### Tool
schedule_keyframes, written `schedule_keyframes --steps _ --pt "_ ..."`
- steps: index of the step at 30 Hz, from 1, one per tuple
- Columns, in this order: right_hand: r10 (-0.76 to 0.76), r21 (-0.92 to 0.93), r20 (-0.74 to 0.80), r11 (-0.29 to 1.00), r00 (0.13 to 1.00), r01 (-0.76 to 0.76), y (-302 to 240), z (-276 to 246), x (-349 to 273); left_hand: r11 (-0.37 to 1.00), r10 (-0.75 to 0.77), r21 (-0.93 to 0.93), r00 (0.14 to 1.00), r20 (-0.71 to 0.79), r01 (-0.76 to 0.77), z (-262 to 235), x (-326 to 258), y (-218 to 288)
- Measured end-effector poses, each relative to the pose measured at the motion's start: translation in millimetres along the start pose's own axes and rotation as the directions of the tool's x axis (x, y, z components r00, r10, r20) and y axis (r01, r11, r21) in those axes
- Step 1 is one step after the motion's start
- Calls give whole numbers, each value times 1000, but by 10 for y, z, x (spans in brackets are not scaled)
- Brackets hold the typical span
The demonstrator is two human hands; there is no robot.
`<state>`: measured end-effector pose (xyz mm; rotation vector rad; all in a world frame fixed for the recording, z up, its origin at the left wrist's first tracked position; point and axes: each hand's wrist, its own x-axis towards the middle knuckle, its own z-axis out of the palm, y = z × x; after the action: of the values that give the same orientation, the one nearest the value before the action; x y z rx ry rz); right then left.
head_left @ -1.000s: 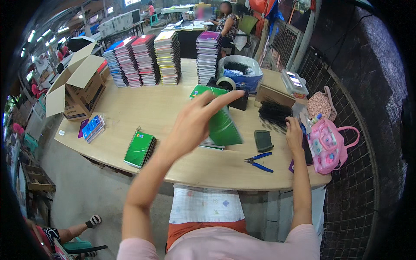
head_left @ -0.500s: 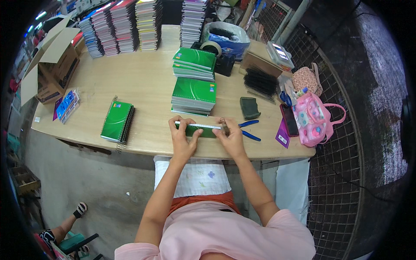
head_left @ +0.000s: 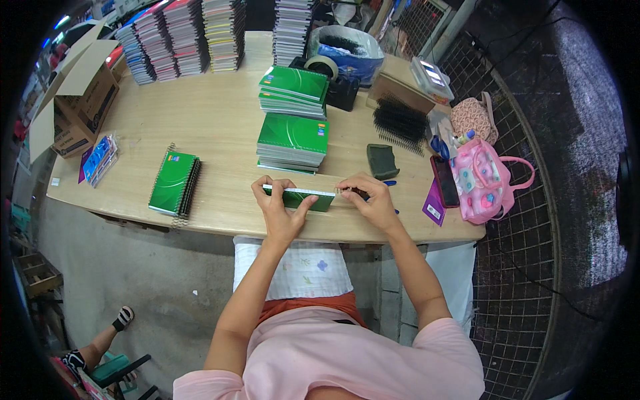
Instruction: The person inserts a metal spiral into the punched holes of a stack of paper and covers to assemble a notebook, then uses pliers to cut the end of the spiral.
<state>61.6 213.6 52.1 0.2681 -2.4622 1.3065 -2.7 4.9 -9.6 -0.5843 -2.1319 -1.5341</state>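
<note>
Right now the green notebook (head_left: 298,197) lies at the near edge of the wooden table (head_left: 220,127), long axis running left to right across the person's front. Left hand (head_left: 280,208) curls over its left end, fingers on the far edge, thumb on the cover. Right hand (head_left: 371,200) pinches at the right end, where the wire binding seems to be; too small to tell. Notebook sits between both hands, just below a green stack (head_left: 292,141).

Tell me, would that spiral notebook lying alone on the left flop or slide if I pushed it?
The spiral notebook looks thick, so probably fairly stiff. It lies flat on the smooth wooden table, so it would likely slide, not tip. Its wire spine might snag.
</note>
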Motion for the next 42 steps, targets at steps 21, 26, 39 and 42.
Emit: schedule_keyframes --steps 21,26,39,42 --pt "11 -292 160 956 987 37 -205 77 -2 1000 2 -3 1000 3 -2 22 -51 30" --pt "-210 -432 252 849 945 304 -13 -49 79 1000 12 1 999 43 -12 -27 -39 19" --pt "33 132 389 987 921 -91 372 -614 355 997 24 -79 991 133 -14 -4 -36 87" --pt "139 244 583 910 801 -335 371 -428 313 998 31 -66 990 139 -22 -37 -43 68"
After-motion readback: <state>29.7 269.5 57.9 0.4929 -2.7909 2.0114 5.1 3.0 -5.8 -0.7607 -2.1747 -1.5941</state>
